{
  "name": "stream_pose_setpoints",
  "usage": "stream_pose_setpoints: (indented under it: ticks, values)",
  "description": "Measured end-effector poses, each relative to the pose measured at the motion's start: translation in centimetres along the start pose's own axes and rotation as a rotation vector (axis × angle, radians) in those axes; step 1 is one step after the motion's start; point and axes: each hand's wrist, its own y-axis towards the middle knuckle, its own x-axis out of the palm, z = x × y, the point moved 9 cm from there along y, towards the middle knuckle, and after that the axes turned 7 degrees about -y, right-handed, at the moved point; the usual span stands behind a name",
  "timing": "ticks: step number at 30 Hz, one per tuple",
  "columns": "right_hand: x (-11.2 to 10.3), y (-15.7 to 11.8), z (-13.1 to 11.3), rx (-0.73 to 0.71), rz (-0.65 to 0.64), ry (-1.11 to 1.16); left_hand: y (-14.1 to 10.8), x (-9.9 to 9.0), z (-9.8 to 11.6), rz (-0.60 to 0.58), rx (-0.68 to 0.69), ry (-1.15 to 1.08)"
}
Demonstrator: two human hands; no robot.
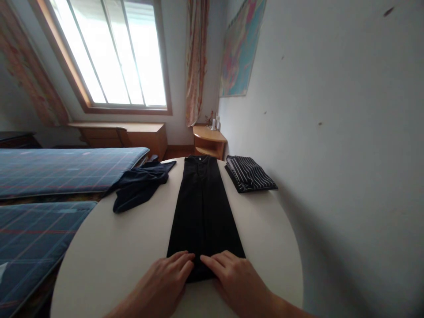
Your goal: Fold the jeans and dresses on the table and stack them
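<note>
A pair of black trousers [202,212] lies lengthwise on a round white table [265,247], its waistband at the far edge and its leg ends close to me. My left hand [168,276] rests on the left side of the leg ends, fingers laid over the cloth and pointing inward. From the right, my right hand [236,274] covers the other side in the same way, its index finger stretched toward the middle. Both hands are open, palms down, with fingertips a small gap apart. Their thumbs are mostly hidden.
Right of the trousers sits a folded black-and-white striped cloth [251,173]. A dark navy garment [142,183] lies crumpled at the table's left edge. Beyond it are plaid mattresses [62,170]. A white wall [347,176] runs close along the right; a corner shelf [209,134] stands behind.
</note>
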Motion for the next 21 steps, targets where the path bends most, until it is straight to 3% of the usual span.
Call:
stream_pose_setpoints:
  ticks: [6, 10, 13, 17, 19, 21]
  values:
    - [0.6, -2.5, 3.1, 0.044, 0.075, -0.066, -1.0, 1.5, -0.8, 0.061, 0.136, 0.111]
    - [0.6, -3.8, 2.7, -0.163, 0.106, -0.122, -1.9, 1.8, 0.1, 0.056, 0.293, 0.128]
    - [-0.1, -4.3, 1.7, -0.281, 0.059, -0.094, -2.6, 0.0, 1.4, 0.0, 0.338, 0.061]
    - [-2.0, -4.0, 0.6, -0.331, -0.168, 0.042, -2.9, -3.4, 2.6, -0.073, 0.334, -0.14]
    - [-3.6, -3.2, 0.8, -0.306, -0.203, 0.07, -2.4, -5.1, 2.4, -0.035, 0.339, -0.196]
    - [-5.6, -1.6, 1.8, -0.261, -0.152, 0.084, -1.4, -6.9, 1.3, 0.06, 0.332, -0.21]
